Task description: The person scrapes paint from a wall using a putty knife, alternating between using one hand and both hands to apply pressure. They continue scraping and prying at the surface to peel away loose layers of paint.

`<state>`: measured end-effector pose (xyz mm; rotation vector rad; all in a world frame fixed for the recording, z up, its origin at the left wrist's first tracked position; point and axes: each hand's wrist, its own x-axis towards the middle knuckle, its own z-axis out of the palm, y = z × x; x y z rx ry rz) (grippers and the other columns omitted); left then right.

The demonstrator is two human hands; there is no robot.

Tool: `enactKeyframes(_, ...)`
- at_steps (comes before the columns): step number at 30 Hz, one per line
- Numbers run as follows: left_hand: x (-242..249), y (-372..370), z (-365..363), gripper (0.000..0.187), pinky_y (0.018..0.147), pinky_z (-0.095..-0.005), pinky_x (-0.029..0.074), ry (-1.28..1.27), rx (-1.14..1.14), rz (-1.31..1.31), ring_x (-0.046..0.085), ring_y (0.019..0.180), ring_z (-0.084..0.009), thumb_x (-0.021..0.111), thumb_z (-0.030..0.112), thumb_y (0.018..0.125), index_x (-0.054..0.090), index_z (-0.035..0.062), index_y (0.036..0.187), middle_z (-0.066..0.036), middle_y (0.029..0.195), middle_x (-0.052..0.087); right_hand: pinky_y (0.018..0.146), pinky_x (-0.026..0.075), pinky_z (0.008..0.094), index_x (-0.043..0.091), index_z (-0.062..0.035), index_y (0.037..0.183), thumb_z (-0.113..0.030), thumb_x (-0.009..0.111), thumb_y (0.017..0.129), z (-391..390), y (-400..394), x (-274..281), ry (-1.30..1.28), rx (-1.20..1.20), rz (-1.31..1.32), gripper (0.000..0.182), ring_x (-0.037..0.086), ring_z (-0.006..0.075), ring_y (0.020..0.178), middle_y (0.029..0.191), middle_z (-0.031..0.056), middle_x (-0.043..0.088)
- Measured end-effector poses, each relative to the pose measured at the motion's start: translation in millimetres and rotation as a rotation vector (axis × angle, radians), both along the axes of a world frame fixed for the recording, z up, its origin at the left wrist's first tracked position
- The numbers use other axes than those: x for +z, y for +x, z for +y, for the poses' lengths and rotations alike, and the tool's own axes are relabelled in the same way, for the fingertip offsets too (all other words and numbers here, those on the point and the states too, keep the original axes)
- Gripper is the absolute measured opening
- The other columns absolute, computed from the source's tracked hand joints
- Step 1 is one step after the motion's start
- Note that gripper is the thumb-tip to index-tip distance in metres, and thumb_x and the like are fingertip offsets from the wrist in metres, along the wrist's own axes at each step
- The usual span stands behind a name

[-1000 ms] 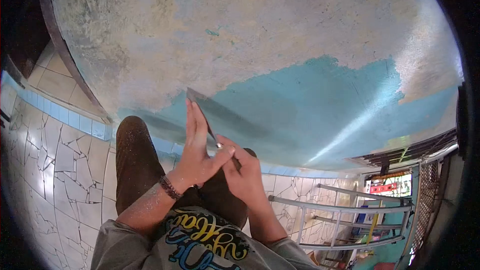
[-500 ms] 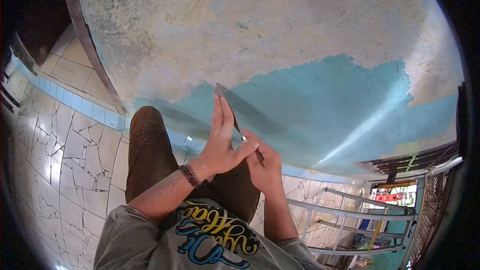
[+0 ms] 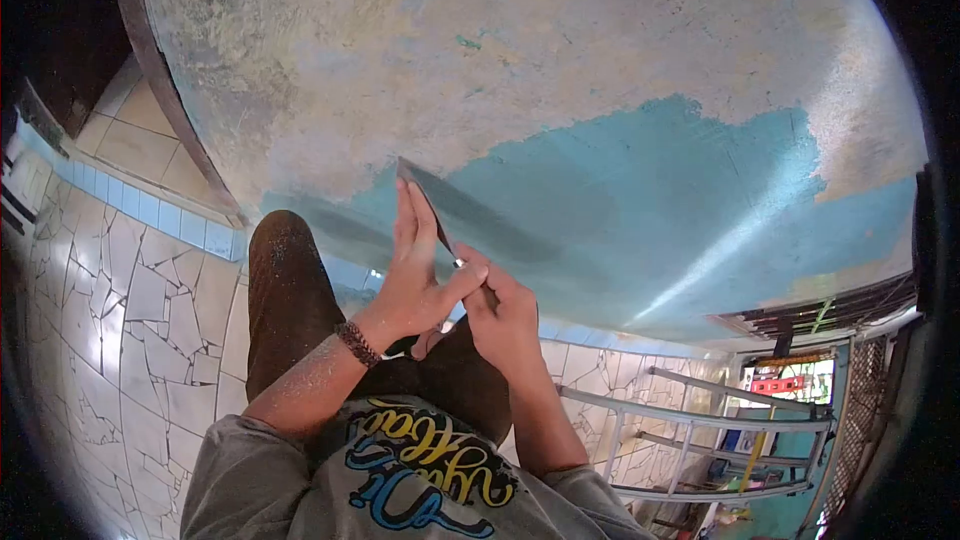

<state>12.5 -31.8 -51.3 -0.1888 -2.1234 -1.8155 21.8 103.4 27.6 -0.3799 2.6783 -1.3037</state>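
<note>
A wide, thin metal scraper (image 3: 432, 208) is held against the wall (image 3: 640, 190), its upper corner near where turquoise paint meets bare, mottled plaster. My left hand (image 3: 415, 285), with a dark braided bracelet on its wrist, presses straight fingers along the blade while its thumb reaches across to the handle end. My right hand (image 3: 507, 325) is closed round the handle, just to the right of my left hand. Most of the handle is hidden by my fingers.
A metal ladder (image 3: 700, 420) lies at the lower right, near a window grille (image 3: 820, 322). Cracked-pattern floor tiles (image 3: 150, 300) spread on the left beside a light blue tiled edge (image 3: 150, 205). My bent knee (image 3: 290, 270) is close to the wall.
Both hands and the scraper have shifted left and slightly up in the view. The grip on the scraper looks the same.
</note>
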Motion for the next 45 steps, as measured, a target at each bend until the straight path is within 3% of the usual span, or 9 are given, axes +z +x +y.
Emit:
enactKeyframes(4,-3,-3,23,0.117,0.117,-0.0539,0.009,-0.044,-0.015,0.050,-0.004,0.145,-0.0548,0.070,0.043,0.085,-0.013,-0.0111,0.148,-0.043,0.152,-0.011,0.079,0.047,0.0226,0.062,0.0002,0.127,-0.008,0.056,0.099,24,1,-5,-0.130,0.031,0.058,0.030,0.056,0.0068,0.087,0.096,0.0012,0.065)
enactKeyframes(7,-2,-3,21,0.118,0.117,-0.0543,0.010,-0.002,0.010,0.028,-0.003,0.144,-0.0550,0.070,0.044,0.084,-0.013,-0.0111,0.148,-0.043,0.152,-0.011,0.075,0.053,0.0315,0.061,-0.0042,0.128,-0.006,0.058,0.092,22,-3,-10,-0.067,0.022,0.068,0.036,0.070,0.0197,0.081,0.096,0.0215,0.070)
enactKeyframes(11,-9,-3,0,0.118,0.117,-0.0545,0.009,-0.063,0.029,0.005,-0.003,0.144,-0.0554,0.071,0.044,0.084,-0.012,-0.0113,0.148,-0.043,0.152,-0.011,0.076,0.053,0.0302,0.061,0.0002,0.126,-0.005,0.058,0.093,-6,-1,2,0.014,0.001,-0.031,0.034,0.067,0.0179,0.081,0.098,0.0181,0.071)
enactKeyframes(14,-4,-3,25,0.118,0.117,-0.0551,0.010,-0.059,0.011,0.065,0.000,0.144,-0.0558,0.071,0.043,0.084,-0.012,-0.0110,0.149,-0.044,0.151,-0.009,0.078,0.049,0.0227,0.062,0.0002,0.127,-0.005,0.056,0.098,25,2,-9,-0.090,-0.005,0.021,0.030,0.057,0.0061,0.086,0.095,0.0017,0.066)
enactKeyframes(21,-8,-1,-5,0.117,0.117,-0.0555,0.010,-0.075,0.034,0.020,-0.001,0.144,-0.0568,0.071,0.041,0.084,-0.010,-0.0130,0.148,-0.045,0.151,-0.008,0.083,0.048,0.0237,0.062,0.0005,0.125,-0.001,0.057,0.095,-9,2,-5,-0.142,0.000,-0.058,0.030,0.058,0.0079,0.091,0.102,0.0049,0.069)
enactKeyframes(24,1,-2,18,0.116,0.117,-0.0554,0.010,-0.076,0.038,0.052,-0.001,0.143,-0.0571,0.070,0.042,0.085,-0.010,-0.0137,0.148,-0.044,0.151,-0.008,0.082,0.048,0.0233,0.063,0.0006,0.124,-0.003,0.057,0.096,20,-2,-15,-0.034,0.062,0.181,0.029,0.058,0.0078,0.091,0.100,0.0049,0.069)
enactKeyframes(31,-1,-1,-18,0.115,0.117,-0.0550,0.008,-0.101,0.094,0.004,-0.001,0.144,-0.0560,0.072,0.041,0.082,-0.005,-0.0144,0.148,-0.045,0.151,-0.007,0.083,0.048,0.0238,0.061,0.0018,0.125,-0.005,0.055,0.096,-18,-2,-17,-0.136,0.016,-0.002,0.030,0.059,0.0076,0.090,0.101,0.0056,0.069)
enactKeyframes(37,2,-1,4,0.115,0.116,-0.0558,0.008,-0.119,0.061,0.055,0.000,0.144,-0.0554,0.071,0.042,0.081,-0.004,-0.0138,0.149,-0.044,0.151,-0.003,0.065,0.051,0.0274,0.060,-0.0044,0.129,-0.007,0.053,0.096,4,1,-30,-0.189,0.020,0.115,0.034,0.063,0.0105,0.071,0.088,0.0116,0.070)
enactKeyframes(45,10,4,-8,0.115,0.115,-0.0615,0.006,-0.224,0.040,0.037,-0.001,0.144,-0.0562,0.070,0.046,0.081,-0.002,-0.0115,0.150,-0.041,0.153,-0.005,0.070,0.049,0.0248,0.057,-0.0004,0.131,-0.004,0.051,0.097,-4,12,-34,-0.248,-0.006,0.023,0.035,0.059,0.0087,0.076,0.090,0.0071,0.067)
